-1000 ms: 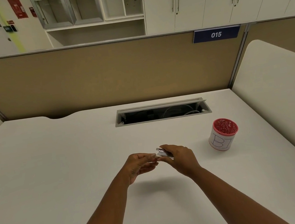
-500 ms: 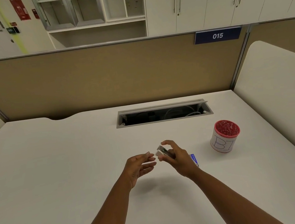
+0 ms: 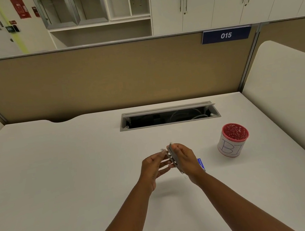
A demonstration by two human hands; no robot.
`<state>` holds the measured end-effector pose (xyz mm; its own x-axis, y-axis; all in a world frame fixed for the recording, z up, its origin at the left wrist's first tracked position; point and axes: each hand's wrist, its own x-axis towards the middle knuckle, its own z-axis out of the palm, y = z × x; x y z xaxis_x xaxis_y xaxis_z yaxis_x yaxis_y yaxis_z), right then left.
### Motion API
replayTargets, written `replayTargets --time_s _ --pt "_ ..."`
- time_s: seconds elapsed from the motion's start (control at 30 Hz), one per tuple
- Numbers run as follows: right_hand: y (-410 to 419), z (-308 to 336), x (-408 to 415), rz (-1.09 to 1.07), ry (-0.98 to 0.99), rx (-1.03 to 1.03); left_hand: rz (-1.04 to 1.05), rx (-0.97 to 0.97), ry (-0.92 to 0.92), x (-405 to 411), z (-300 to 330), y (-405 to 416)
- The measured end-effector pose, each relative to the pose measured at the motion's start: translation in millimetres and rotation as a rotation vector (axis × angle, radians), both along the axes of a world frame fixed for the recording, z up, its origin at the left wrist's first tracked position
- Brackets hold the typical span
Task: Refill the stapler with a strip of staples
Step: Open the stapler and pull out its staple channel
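A small grey metal stapler (image 3: 174,157) is held above the white desk, tilted on its side with its long edge facing me. My right hand (image 3: 186,159) grips it from the right. My left hand (image 3: 154,165) is beside it on the left, fingers spread and fingertips touching the stapler's side. A small blue staple box (image 3: 201,164) lies on the desk just behind my right hand, mostly hidden. No staple strip can be made out.
A red-rimmed white cup (image 3: 232,140) marked with blue letters stands to the right. An open cable tray (image 3: 168,115) is sunk into the desk (image 3: 59,173) further back. Tan partition behind, white padded panel at right.
My right hand has turned the stapler up on edge and lifted it slightly. My left hand, which let go half a second ago, has come back against its side.
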<state>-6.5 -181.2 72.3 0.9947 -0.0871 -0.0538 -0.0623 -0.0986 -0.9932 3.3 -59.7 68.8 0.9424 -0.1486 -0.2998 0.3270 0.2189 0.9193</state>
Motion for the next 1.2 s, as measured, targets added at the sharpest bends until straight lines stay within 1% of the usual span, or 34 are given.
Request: replayTargets --time_s 0.07,0.2,0.27,0.43,0.57,0.67,0.77,0.9,1.03,1.2 --pt "0.3 -0.3 2.7 -0.054 -0.011 -0.067 0.049 0.033 -0.034 1.7 -1.1 -3.4" --pt "0.4 -4.7 6.4 -0.138 -0.048 -0.326 0.090 0.127 -0.090 3.2 -3.8 -7.2" --pt "3.8 -4.9 6.4 -0.166 -0.074 -0.381 0.097 0.179 -0.109 2.3 -5.5 -11.9" --pt "12.6 -5.1 7.1 -0.185 -0.151 -0.405 0.185 0.322 -0.156 1.7 -8.3 -23.6" --pt "18.1 -5.1 10.2 -0.183 -0.134 -0.472 0.273 0.288 -0.191 1.1 -8.6 -29.5" --pt "24.0 -5.8 12.8 -0.208 -0.145 -0.507 0.289 0.262 -0.200 -2.3 -6.2 -33.9" --pt "26.2 -8.8 12.7 -0.208 -0.141 -0.500 0.284 0.276 -0.207 -2.5 -2.9 -34.1" --pt "28.3 -11.1 12.1 -0.210 -0.143 -0.466 0.270 0.341 -0.264 -0.4 -1.9 -31.7" --pt "31.6 -10.5 12.3 -0.254 -0.173 -0.465 0.286 0.349 -0.274 2.6 -2.7 -33.0" --pt "31.8 -10.5 11.6 -0.314 -0.222 -0.473 0.295 0.430 -0.327 4.9 -3.1 -34.4"
